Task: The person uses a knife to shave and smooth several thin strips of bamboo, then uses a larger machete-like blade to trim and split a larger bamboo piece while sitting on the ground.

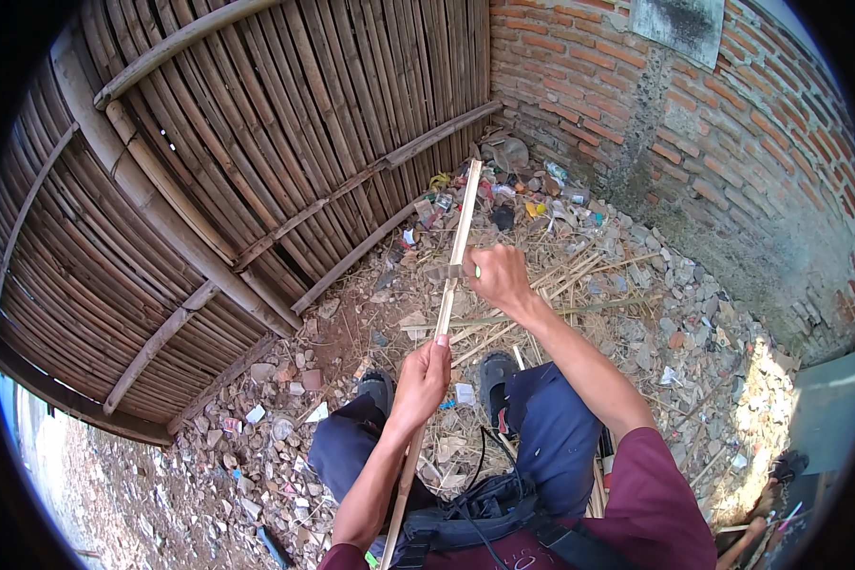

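Observation:
A long, pale bamboo strip (466,207) runs from my lap up between my knees and slants away toward the corner. My left hand (421,383) is wrapped round its lower part, thumb lying along the strip. Farther up, my right hand (501,277) is closed on the handle of a knife. The knife's short, dark blade (443,273) lies across the strip and points left. Most of the handle is hidden in my fist; a yellow-green bit shows beside the blade.
Cut bamboo strips (551,285) lie on the stony ground beyond my right knee. Litter (532,204) is heaped in the corner between a bamboo wall (285,142) on the left and a brick wall (693,142) on the right. A dark-handled object (274,548) lies at the lower left.

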The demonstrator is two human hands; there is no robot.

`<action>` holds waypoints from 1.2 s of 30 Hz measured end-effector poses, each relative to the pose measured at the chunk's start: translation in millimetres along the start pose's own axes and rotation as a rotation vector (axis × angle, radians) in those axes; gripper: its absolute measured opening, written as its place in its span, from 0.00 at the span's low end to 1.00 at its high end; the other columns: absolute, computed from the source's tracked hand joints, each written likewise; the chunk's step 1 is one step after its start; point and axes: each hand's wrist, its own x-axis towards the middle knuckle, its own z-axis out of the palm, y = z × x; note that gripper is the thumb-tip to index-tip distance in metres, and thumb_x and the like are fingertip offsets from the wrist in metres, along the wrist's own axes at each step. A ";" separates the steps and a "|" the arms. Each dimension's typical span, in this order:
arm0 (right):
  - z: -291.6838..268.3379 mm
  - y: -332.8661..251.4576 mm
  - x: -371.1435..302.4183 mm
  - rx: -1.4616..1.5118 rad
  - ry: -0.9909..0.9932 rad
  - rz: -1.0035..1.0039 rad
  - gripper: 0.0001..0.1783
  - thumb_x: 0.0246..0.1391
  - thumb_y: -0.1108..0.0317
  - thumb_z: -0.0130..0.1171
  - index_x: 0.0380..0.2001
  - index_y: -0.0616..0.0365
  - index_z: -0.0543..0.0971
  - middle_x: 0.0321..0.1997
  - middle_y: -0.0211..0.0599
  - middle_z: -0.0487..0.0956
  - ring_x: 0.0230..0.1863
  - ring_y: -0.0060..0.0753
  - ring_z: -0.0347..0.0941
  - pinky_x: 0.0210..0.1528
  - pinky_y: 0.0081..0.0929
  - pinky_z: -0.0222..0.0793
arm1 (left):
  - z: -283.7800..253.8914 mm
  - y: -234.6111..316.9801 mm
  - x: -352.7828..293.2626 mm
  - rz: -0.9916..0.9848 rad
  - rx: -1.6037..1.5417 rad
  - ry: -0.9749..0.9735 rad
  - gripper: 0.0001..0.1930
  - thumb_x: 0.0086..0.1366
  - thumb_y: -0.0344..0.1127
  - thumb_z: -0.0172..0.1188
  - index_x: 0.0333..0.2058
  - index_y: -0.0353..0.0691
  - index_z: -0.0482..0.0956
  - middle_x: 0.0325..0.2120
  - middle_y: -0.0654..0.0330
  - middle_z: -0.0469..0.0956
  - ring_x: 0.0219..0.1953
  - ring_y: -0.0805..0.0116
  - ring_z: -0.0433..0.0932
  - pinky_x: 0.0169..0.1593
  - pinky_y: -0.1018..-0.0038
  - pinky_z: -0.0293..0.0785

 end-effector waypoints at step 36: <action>-14.0 133.8 -15.7 -0.152 0.037 0.647 0.14 0.60 0.63 0.58 0.30 0.60 0.87 0.31 0.57 0.85 0.38 0.60 0.84 0.46 0.50 0.78 | -14.7 -12.0 -88.4 -0.057 0.264 -0.024 0.25 0.81 0.45 0.48 0.27 0.30 0.71 0.14 0.56 0.65 0.19 0.69 0.63 0.26 0.61 0.64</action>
